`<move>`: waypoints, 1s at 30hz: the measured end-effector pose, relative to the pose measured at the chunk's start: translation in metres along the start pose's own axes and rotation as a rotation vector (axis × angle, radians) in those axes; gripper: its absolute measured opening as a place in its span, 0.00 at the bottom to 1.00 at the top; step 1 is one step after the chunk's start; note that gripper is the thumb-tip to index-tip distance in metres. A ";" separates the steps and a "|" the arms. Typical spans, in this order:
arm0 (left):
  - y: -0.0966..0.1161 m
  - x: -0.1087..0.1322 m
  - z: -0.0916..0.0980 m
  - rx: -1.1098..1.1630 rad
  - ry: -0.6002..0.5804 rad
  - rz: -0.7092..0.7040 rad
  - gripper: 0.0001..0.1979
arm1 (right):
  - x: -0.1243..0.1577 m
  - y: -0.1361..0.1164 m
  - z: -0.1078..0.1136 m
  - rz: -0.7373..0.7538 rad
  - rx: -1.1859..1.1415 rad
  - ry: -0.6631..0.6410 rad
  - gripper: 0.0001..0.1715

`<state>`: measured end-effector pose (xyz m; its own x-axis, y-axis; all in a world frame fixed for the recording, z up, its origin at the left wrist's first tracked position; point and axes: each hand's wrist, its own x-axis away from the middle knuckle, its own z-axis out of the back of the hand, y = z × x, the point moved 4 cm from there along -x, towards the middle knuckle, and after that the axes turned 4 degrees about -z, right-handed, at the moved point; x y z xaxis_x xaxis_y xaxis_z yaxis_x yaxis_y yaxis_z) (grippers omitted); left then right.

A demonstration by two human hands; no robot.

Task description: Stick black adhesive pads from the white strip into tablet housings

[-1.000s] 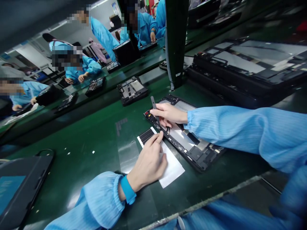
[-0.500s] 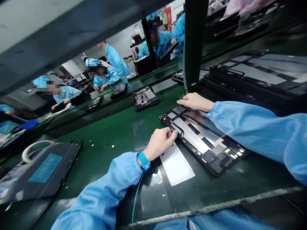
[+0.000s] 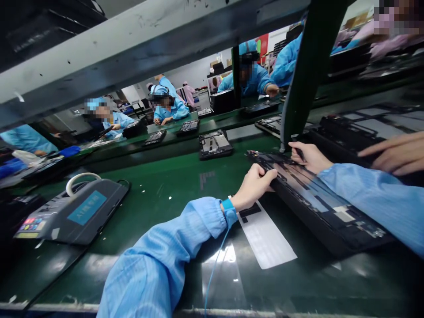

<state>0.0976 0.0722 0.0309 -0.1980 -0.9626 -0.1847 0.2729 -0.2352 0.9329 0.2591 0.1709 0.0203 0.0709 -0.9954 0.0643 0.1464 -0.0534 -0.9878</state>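
An opened tablet chassis (image 3: 318, 198) with bare boards and foil panels is tilted up off the green belt (image 3: 159, 190). My left hand (image 3: 253, 185) is closed on its near left edge. My right hand (image 3: 306, 155) is closed on its far edge and seems to keep a thin dark tool between the fingers. A white backing sheet (image 3: 265, 236) with dark strips at its top lies flat on the belt just below my left hand. A blue wrist strap (image 3: 228, 210) with a cord sits on my left wrist.
A grey device with a blue label (image 3: 79, 212) lies at the left. Another open tablet (image 3: 214, 144) rests farther up the belt. A dark post (image 3: 304, 70) rises behind my right hand. Another person's hand (image 3: 395, 152) reaches in at the right over stacked chassis. Several co-workers in blue sit beyond.
My right hand left the chassis middle for its far edge. My left hand moved off the white sheet onto the near edge. The chassis now tilts up off the belt.
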 end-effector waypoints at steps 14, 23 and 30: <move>-0.044 -0.049 0.280 0.122 1.067 0.008 0.06 | -0.005 0.028 -0.014 0.009 0.007 0.053 0.20; -0.143 -0.013 0.352 -0.104 0.991 0.449 0.16 | -0.020 0.026 -0.019 -0.121 0.210 0.029 0.19; -0.155 -0.074 0.295 -0.291 0.515 0.466 0.16 | -0.066 -0.022 -0.118 -0.171 0.359 -0.148 0.09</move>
<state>-0.2079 0.2201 -0.0090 0.4446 -0.8955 0.0207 0.4731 0.2544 0.8435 0.1347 0.2287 0.0206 0.1528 -0.9512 0.2681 0.5004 -0.1595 -0.8510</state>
